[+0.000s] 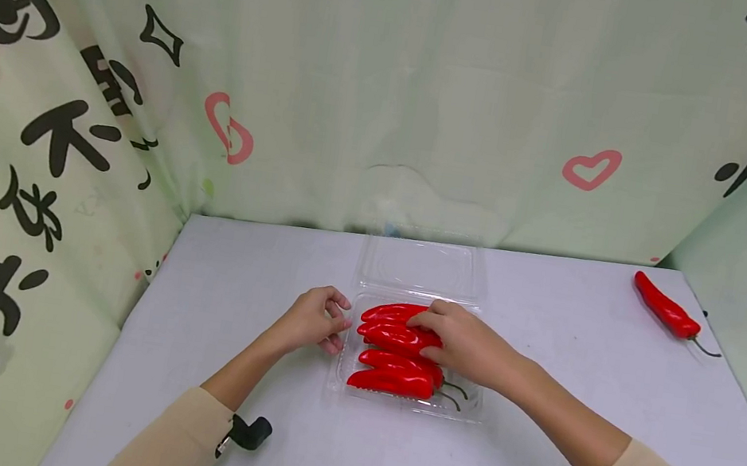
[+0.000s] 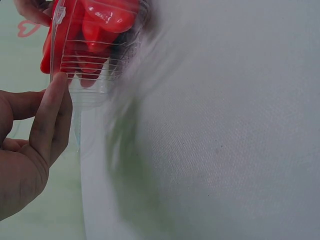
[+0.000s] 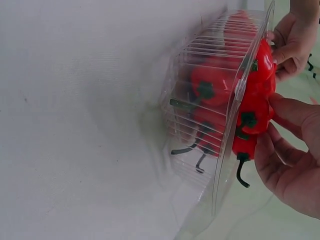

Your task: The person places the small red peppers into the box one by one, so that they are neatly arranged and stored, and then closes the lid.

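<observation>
A clear plastic clamshell box [image 1: 473, 409] lies with its lid [image 1: 422, 268] folded back, holding several glossy red chili peppers [image 1: 390, 383] with green stems. My right hand [image 1: 473, 344] reaches over the box from the right and pinches a red chili pepper [image 1: 399, 340] on the pile between thumb and fingers; its stem end is partly covered by the hand. At the box's left side, my left hand [image 1: 315, 319] has its fingers loosely bent. In the left wrist view, a fingertip [image 2: 60, 82] of that hand is right at the rim.
One more red chili pepper [image 1: 667, 307] lies apart at the table's back right, its stem toward the right edge. The white table [image 1: 527, 465] meets a pale printed curtain [image 1: 463, 117] at the back and both sides. Black wrist mounts [image 1: 249, 433] hang at both sleeves.
</observation>
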`<state>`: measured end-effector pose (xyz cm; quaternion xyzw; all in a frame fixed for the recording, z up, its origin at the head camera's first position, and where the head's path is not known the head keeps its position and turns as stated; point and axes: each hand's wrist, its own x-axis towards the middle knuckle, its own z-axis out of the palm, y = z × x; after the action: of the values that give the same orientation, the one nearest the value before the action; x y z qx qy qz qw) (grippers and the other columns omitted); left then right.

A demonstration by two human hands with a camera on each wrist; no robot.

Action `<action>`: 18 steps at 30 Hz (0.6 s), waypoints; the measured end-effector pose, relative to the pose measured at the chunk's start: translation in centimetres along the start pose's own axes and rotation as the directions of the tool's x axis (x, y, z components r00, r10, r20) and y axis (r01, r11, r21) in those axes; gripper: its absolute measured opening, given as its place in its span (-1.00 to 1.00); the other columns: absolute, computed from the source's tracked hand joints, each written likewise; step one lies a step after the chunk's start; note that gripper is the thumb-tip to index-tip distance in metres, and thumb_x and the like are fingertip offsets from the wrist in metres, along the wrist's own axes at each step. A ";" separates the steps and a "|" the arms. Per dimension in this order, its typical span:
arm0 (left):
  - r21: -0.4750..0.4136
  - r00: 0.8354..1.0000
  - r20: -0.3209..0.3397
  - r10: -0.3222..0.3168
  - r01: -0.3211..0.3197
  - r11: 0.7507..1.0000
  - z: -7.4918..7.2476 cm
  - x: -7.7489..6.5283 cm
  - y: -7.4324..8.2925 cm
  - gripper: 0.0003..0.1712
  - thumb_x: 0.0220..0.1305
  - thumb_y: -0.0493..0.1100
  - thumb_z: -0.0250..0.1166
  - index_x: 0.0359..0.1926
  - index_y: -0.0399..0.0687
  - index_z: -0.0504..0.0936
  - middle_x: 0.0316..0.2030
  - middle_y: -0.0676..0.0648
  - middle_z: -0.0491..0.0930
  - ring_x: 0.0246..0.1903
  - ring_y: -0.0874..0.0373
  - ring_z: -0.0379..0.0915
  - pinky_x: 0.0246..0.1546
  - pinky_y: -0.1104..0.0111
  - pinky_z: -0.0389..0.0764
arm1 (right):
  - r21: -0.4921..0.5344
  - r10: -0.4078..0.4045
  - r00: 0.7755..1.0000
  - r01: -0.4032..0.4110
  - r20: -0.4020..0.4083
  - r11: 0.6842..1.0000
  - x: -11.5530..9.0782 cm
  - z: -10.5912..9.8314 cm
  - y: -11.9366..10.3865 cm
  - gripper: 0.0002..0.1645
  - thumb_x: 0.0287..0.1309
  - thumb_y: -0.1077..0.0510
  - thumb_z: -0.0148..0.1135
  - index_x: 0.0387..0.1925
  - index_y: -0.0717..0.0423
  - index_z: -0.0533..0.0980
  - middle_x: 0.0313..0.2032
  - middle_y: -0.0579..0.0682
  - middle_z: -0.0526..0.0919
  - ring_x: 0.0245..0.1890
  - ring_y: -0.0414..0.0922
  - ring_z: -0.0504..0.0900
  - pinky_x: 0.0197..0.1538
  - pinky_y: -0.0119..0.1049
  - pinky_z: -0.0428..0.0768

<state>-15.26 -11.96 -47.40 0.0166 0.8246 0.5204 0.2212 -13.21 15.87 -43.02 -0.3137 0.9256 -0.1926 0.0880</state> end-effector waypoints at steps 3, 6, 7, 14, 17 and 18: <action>0.001 1.000 0.000 -0.001 0.001 1.000 0.0 0.0 0.0 -0.65 0.38 -0.31 0.35 0.11 -0.28 0.50 -0.26 -0.19 0.59 -0.59 0.09 0.68 -0.49 0.33 0.77 | 0.010 -0.010 1.000 0.011 -0.011 1.000 -0.3 -0.2 0.2 -0.51 0.11 0.19 0.54 0.11 0.10 0.66 -0.10 -0.01 0.65 -0.10 -0.14 0.59 -0.15 -0.35 0.74; 0.004 1.000 0.001 0.004 -0.004 1.000 0.0 0.1 0.0 -0.66 0.38 -0.31 0.34 0.11 -0.29 0.50 -0.26 -0.19 0.60 -0.59 0.10 0.68 -0.49 0.33 0.76 | 0.027 -0.014 1.000 0.015 -0.026 1.000 -0.7 -0.5 0.6 -0.51 0.14 0.17 0.53 0.13 0.09 0.65 -0.07 -0.01 0.66 -0.07 -0.11 0.60 -0.11 -0.31 0.75; 0.006 1.000 0.001 0.006 -0.006 1.000 0.0 0.1 0.0 -0.66 0.38 -0.31 0.34 0.11 -0.29 0.50 -0.26 -0.19 0.60 -0.59 0.10 0.68 -0.49 0.33 0.76 | 0.040 -0.012 0.999 0.013 -0.029 0.999 -0.9 -0.7 0.7 -0.50 0.14 0.16 0.53 0.14 0.08 0.65 -0.05 -0.01 0.66 -0.05 -0.10 0.61 -0.09 -0.29 0.76; 0.005 1.000 0.002 0.009 -0.009 1.000 0.0 0.1 0.0 -0.67 0.38 -0.32 0.34 0.09 -0.29 0.50 -0.28 -0.19 0.60 -0.60 0.09 0.68 -0.49 0.32 0.77 | 0.098 0.013 0.997 -0.005 -0.077 0.995 -2.0 -1.5 2.3 -0.49 0.16 0.19 0.51 0.16 0.09 0.63 -0.01 0.05 0.67 -0.01 0.03 0.66 -0.03 -0.09 0.79; 0.001 1.000 0.002 0.009 -0.009 1.000 0.0 0.1 0.0 -0.68 0.38 -0.32 0.34 0.08 -0.29 0.50 -0.28 -0.19 0.60 -0.60 0.09 0.68 -0.49 0.31 0.77 | 0.101 0.029 0.993 -0.017 -0.114 0.995 -2.4 -1.8 3.3 -0.47 0.16 0.21 0.51 0.18 0.11 0.62 0.01 0.07 0.67 0.00 0.04 0.67 -0.01 -0.04 0.79; 0.000 1.000 0.002 0.009 -0.009 1.000 0.0 0.1 0.0 -0.68 0.38 -0.32 0.34 0.08 -0.29 0.50 -0.28 -0.19 0.60 -0.60 0.09 0.68 -0.49 0.31 0.77 | 0.102 0.032 0.991 -0.019 -0.129 0.995 -2.6 -1.9 3.6 -0.46 0.15 0.21 0.51 0.18 0.11 0.62 0.02 0.08 0.68 0.01 0.05 0.67 -0.01 -0.04 0.79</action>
<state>-15.39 -11.94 -47.39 0.0208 0.8243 0.5213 0.2199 -13.65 20.65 -42.66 -0.2839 0.9224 -0.2579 0.0452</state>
